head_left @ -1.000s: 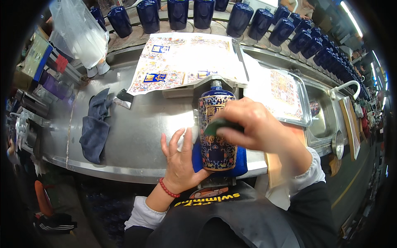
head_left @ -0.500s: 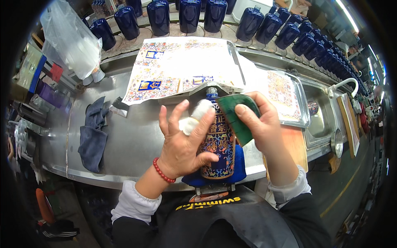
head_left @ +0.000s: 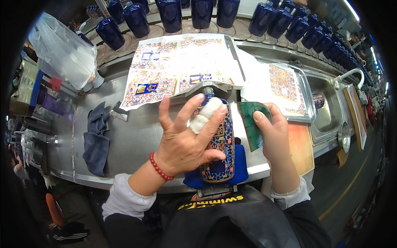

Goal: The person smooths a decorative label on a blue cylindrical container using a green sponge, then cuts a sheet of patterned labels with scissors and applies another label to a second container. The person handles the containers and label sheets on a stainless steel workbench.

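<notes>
A patterned blue bottle (head_left: 219, 163) lies on a blue padded rest (head_left: 240, 165), its neck pointing away from me. My left hand (head_left: 182, 144), with a red bead bracelet (head_left: 160, 167), is over the bottle. Its fingers are spread, and the thumb and index finger are at the bottle's surface. A white wrapping (head_left: 206, 116) covers its middle finger. Just right of the bottle, my right hand (head_left: 275, 132) pinches a flat green scraper (head_left: 252, 126) between thumb and fingers, apart from the bottle.
Patterned decal sheets (head_left: 155, 70) lie beyond the bottle, with a clear tray (head_left: 308, 99) of more sheets to the right. A dark cloth (head_left: 97, 140) is on the steel bench at left. Blue bottles (head_left: 170, 16) line the far conveyor. A sink (head_left: 326, 115) sits at right.
My right hand has moved the green scraper rightward, off the bottle's edge. My left hand has shifted slightly right over the bottle, still spread. The whole view has shifted a little.
</notes>
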Motion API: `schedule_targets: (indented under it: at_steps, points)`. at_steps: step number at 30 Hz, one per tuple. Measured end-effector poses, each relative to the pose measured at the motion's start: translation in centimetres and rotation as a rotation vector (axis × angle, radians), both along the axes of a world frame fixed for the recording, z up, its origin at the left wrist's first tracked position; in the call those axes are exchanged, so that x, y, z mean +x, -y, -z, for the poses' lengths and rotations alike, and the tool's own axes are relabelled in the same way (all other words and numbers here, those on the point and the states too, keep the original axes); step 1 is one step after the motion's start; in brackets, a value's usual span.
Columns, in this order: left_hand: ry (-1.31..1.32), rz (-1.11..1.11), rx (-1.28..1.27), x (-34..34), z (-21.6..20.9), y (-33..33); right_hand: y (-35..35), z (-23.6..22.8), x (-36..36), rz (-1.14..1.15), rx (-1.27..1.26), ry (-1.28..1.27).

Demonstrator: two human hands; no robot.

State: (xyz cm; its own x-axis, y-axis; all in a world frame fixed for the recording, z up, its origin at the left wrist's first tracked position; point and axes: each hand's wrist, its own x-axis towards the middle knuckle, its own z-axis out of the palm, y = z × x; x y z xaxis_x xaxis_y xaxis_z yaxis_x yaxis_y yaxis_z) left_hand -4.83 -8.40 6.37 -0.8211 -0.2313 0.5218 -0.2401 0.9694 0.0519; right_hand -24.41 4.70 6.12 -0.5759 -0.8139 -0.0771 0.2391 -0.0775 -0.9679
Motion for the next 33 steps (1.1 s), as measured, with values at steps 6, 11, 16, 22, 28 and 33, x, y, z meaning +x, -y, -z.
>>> schedule_targets:
  at_steps: [6,11,16,22,28,33]
  points:
    - [-0.121,-0.041,0.195,1.3,0.6,0.6,-0.7,-0.1,0.2,0.023,-0.021,0.034]
    - [-0.109,-0.057,0.256,2.0,1.0,0.4,-2.0,0.1,0.1,0.016,-0.039,0.093]
    - [0.085,0.072,-0.065,-0.2,-2.5,1.2,-2.9,0.1,0.0,0.018,-0.075,0.101]
    - [0.159,0.173,-0.133,-3.7,-3.5,1.2,-3.8,0.2,-0.2,0.025,-0.073,0.090]
    - [-0.090,-0.025,0.153,0.2,-0.9,0.0,-3.5,-0.8,-0.3,-0.087,-0.048,-0.011]
    - [-0.274,-0.144,0.381,1.8,3.0,-1.7,-1.8,-1.6,0.2,-0.189,0.015,-0.236]
